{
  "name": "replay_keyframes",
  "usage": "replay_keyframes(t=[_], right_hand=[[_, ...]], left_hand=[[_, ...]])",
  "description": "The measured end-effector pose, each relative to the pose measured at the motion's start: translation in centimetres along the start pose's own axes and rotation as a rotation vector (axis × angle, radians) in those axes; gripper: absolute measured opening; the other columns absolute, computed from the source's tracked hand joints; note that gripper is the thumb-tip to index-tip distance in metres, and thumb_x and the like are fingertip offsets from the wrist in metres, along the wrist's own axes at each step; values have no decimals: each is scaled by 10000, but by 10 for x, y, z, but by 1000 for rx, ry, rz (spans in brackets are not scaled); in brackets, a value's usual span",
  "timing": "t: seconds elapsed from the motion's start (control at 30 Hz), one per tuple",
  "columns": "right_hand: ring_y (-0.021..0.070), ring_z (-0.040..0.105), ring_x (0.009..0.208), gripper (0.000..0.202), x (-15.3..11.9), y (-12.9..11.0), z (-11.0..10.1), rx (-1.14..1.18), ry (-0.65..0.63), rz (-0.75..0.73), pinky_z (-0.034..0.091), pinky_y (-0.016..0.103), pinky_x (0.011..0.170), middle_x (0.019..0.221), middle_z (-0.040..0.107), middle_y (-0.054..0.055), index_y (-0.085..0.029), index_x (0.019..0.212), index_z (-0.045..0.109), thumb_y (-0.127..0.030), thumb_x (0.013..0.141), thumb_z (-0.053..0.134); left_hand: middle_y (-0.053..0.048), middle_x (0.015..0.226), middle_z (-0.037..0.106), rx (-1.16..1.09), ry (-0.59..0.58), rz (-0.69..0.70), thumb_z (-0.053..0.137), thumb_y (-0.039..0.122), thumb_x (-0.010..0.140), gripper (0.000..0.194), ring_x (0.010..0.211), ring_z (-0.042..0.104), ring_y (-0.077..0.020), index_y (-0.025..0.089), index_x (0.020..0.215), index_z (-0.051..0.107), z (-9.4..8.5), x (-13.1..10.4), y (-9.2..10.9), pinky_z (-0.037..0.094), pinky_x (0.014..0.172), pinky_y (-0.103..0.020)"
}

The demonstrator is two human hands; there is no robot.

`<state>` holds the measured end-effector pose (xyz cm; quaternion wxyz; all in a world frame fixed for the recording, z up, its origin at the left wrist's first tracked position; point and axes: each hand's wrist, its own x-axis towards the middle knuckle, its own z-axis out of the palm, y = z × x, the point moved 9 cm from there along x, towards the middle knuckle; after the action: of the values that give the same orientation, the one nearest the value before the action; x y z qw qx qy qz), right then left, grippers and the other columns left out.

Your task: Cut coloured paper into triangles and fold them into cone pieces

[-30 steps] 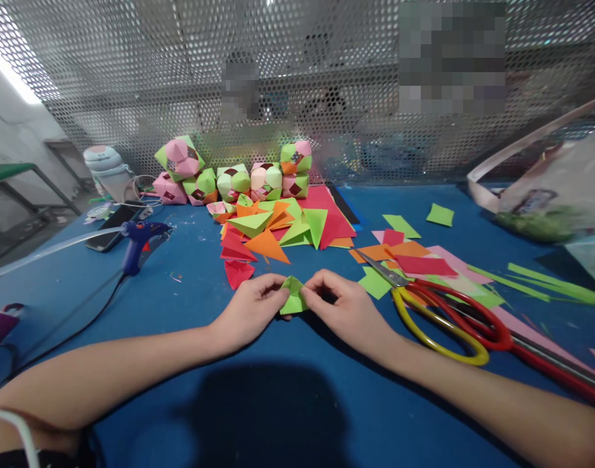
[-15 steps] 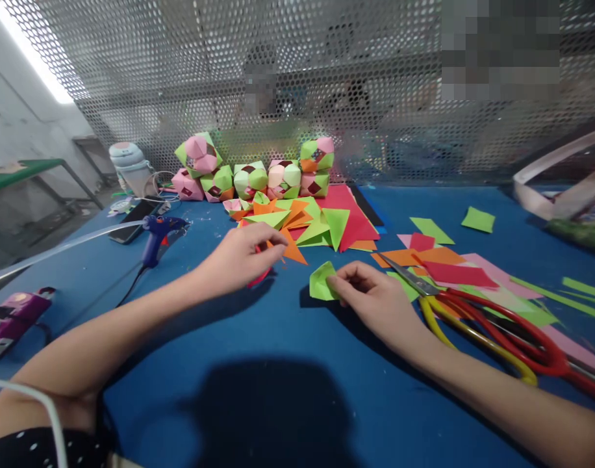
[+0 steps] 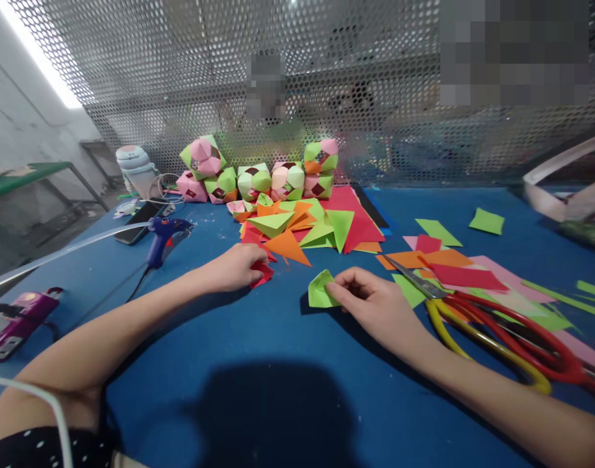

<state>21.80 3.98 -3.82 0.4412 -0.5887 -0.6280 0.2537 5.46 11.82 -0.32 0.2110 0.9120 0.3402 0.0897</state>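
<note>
Between the thumb and fingers of my right hand (image 3: 375, 299) is a folded green paper piece (image 3: 321, 290), held just above the blue table (image 3: 278, 338). My left hand (image 3: 236, 268) is closed on a small red paper piece (image 3: 262, 275), partly hidden by its fingers. Just beyond my hands lies a loose pile of folded papers, with an orange triangle (image 3: 288, 247) and a green one (image 3: 340, 226) on it. Behind the pile stand several paper balls (image 3: 253, 181) in pink, green and orange, some of them stacked.
On the left are a blue glue gun (image 3: 162, 239), a phone (image 3: 138, 224), a bottle (image 3: 136, 170) and a purple power strip (image 3: 22, 324). To the right, red- and yellow-handled scissors (image 3: 436, 292) lie over paper scraps (image 3: 468, 276). A perforated metal screen (image 3: 297, 84) rises behind.
My left hand has moved down from above the pile's edge and closed on the red paper. My right hand still holds the green piece. The view has shifted slightly.
</note>
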Motion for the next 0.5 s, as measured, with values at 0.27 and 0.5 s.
replay_keyframes(t=[0.27, 0.5], right_hand=[[121, 478, 541, 242, 1, -5, -2, -13, 41, -9, 402, 244, 499, 607, 525, -19, -199, 683, 539, -395, 823, 559], [122, 483, 542, 235, 2, -14, -4, -22, 65, -12, 402, 243, 507, 591, 525, -23, -199, 665, 542, -372, 822, 561]], left_hand=[[-10, 764, 634, -505, 150, -114, 578, 176, 718, 68, 693, 567, -121, 151, 768, 617, 3, -2, 3, 442, 657, -254], [37, 606, 548, -753, 211, -246, 653, 205, 698, 113, 509, 484, -58, 131, 732, 575, 14, -11, 15, 369, 487, -187]])
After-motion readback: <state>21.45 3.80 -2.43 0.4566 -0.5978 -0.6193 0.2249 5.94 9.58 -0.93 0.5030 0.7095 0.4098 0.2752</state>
